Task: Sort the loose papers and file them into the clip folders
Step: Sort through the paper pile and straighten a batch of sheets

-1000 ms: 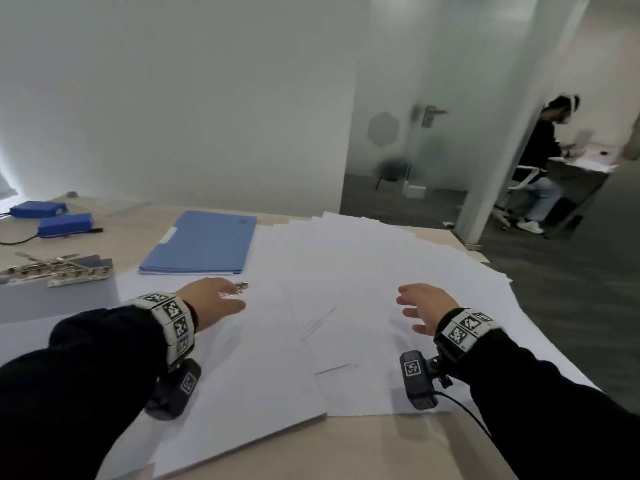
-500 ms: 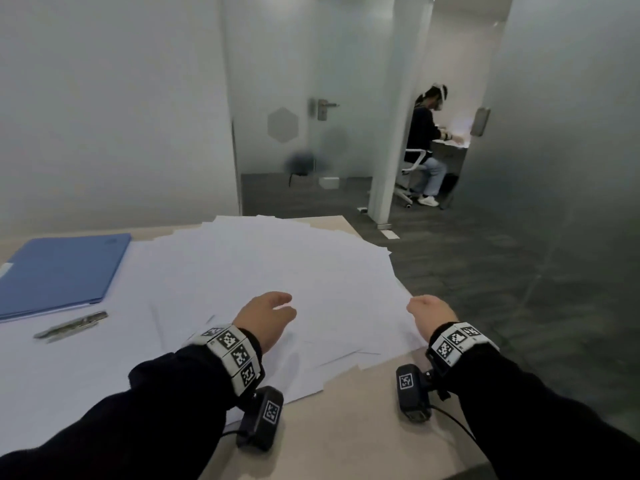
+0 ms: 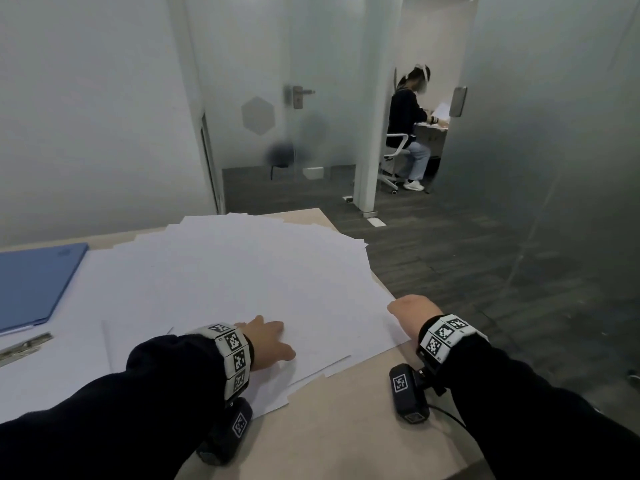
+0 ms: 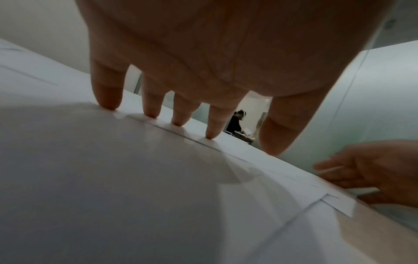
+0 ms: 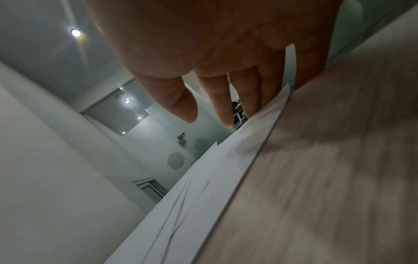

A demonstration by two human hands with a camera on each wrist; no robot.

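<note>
A wide spread of loose white papers (image 3: 249, 271) covers the wooden table (image 3: 346, 420). My left hand (image 3: 270, 341) lies on the near part of the spread, and its straight fingertips (image 4: 106, 105) press on the sheets (image 4: 135, 178). My right hand (image 3: 412, 310) is at the right edge of the papers, by the table's right side. In the right wrist view its straight fingers (image 5: 255, 100) touch the edge of the sheets (image 5: 203, 178). A blue clip folder (image 3: 34, 282) lies shut at the far left. A loose metal clip (image 3: 24, 348) lies on the papers in front of it.
The table's right edge drops to a dark floor (image 3: 485, 258). Frosted glass walls and a glass door (image 3: 270, 109) stand behind the table. A person (image 3: 412, 126) sits on a chair at a desk in the far room.
My view has swung right, so the blue folder sits at the left edge. My left hand moved from beside the clip to the near middle of the papers. My right hand slid to their right edge.
</note>
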